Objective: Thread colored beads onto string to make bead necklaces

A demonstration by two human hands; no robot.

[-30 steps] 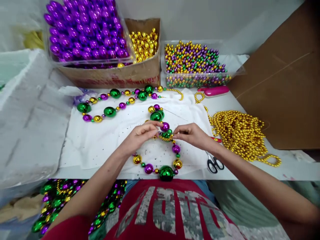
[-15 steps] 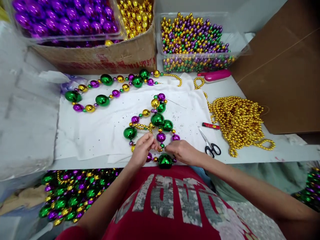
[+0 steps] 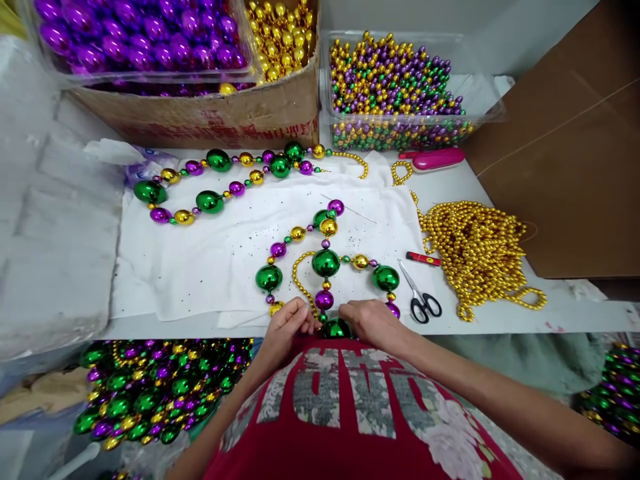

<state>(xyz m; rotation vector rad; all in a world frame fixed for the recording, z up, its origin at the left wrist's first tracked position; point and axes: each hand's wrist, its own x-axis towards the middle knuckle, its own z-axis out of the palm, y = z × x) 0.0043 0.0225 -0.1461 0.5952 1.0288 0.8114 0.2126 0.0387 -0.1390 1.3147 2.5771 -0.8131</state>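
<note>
At the tabletop's near edge, the left hand and right hand are bending over a bead strand; whether their fingers are clamping it, I cannot tell. It is looking mostly strung, its closure hidden. Beyond, another strand is lying.

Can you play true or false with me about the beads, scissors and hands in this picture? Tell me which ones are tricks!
1. A big green bead is between the left hand and the right hand. True.
2. The scissors have black handles. True.
3. The right hand is holding the scissors. False: no hand is on them.
4. The gold bead strings are piled to the right of the scissors. True.
5. The clear tub has only gold beads. False: purple and green ones are in there too.
</note>
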